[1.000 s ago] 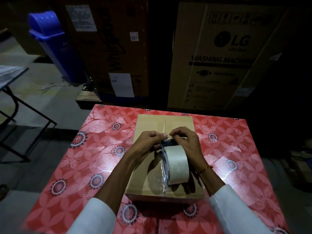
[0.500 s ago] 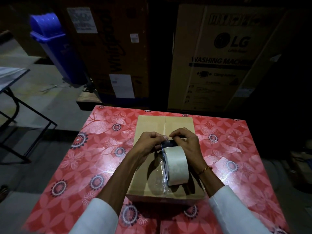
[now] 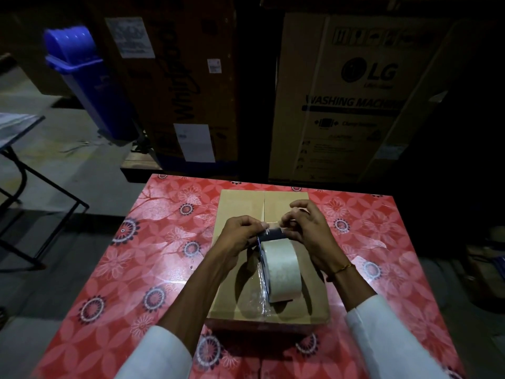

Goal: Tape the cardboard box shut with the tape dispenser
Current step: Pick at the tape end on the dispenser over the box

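Note:
A closed brown cardboard box [image 3: 240, 203] lies on a red flowered table [image 3: 153, 242], its flaps meeting along a centre seam. On the box top stands the tape dispenser [image 3: 281, 266], a dark frame with a large pale tape roll. A shiny tape strip covers the near part of the seam. My left hand [image 3: 240, 233] grips the dispenser's dark front end from the left. My right hand [image 3: 308, 228] pinches the loose clear tape end at that front end, its other fingers spread above the box.
Tall cardboard appliance cartons [image 3: 349, 99] stand just behind the table. A blue swing-lid bin [image 3: 87, 80] is at the back left. A folding table [image 3: 16, 127] with black legs stands at the left. The floor is concrete.
My right hand's fingers have lifted and spread while the thumb and forefinger stay on the tape end. The left hand, the dispenser and the box have hardly moved.

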A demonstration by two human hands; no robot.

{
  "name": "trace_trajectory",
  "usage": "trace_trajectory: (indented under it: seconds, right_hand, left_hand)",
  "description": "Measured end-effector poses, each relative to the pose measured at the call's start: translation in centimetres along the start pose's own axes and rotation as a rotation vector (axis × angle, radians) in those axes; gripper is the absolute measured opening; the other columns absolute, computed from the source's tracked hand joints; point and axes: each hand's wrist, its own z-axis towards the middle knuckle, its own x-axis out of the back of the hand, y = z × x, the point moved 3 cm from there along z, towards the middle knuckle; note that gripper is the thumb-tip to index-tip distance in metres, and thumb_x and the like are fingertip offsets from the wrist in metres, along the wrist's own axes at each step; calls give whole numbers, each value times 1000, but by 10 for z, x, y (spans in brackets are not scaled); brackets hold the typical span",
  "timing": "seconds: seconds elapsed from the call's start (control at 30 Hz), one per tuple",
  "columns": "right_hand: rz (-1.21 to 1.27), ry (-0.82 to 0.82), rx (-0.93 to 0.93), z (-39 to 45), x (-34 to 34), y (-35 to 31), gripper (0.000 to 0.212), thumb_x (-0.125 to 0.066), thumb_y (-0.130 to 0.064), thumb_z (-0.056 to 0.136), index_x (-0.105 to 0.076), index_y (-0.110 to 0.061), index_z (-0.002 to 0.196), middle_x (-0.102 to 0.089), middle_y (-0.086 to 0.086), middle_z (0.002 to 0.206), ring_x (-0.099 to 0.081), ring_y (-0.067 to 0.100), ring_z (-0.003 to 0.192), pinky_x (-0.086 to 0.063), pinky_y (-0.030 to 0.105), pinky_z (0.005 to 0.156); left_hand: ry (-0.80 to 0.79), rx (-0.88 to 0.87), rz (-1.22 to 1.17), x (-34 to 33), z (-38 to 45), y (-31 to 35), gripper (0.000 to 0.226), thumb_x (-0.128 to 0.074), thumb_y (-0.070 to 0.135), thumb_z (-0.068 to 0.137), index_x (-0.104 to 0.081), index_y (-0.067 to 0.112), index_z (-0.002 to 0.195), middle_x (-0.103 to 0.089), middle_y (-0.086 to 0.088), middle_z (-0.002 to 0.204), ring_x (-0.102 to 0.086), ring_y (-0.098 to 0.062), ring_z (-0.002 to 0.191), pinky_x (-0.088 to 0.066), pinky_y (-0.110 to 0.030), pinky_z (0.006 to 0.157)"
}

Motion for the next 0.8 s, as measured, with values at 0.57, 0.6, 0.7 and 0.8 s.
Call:
trace_trajectory:
  seconds: [0.57,0.6,0.7,0.8]
  right_hand:
    - [-281,-141,-44,-1,-16,-7,19,-64,-12,98,-71,6,98,-70,11,95,-72,13,80,-57,18,66]
    - [-252,-143,-58,-2,-16,-7,18,-63,-10,98,-70,6,99,-71,11,91,-71,13,77,-57,18,64]
    - [-205,-123,-70,-1,-14,-3,16,-64,-11,97,-70,4,97,-70,14,91,-68,23,84,-58,28,72]
    - [-184,-108,-57,-1,-15,0,17,-64,-13,97,-70,3,95,-68,15,92,-66,27,86,-56,36,77]
  left_hand:
    - [-23,-72,-1,-1,-4,0,11,-65,10,91,-66,-1,92,-67,-9,85,-66,-17,79,-54,-18,63]
    - [-22,-68,0,-2,-4,0,14,-65,10,91,-66,-3,94,-68,-9,85,-66,-17,79,-54,-18,63]
    - [-19,-65,-6,-2,-4,0,23,-64,14,93,-65,-8,101,-71,-8,89,-68,-14,81,-54,-20,67]
    - [-58,-57,-8,1,-5,1,27,-67,21,90,-68,-3,103,-73,-9,93,-71,-17,85,-57,-25,74]
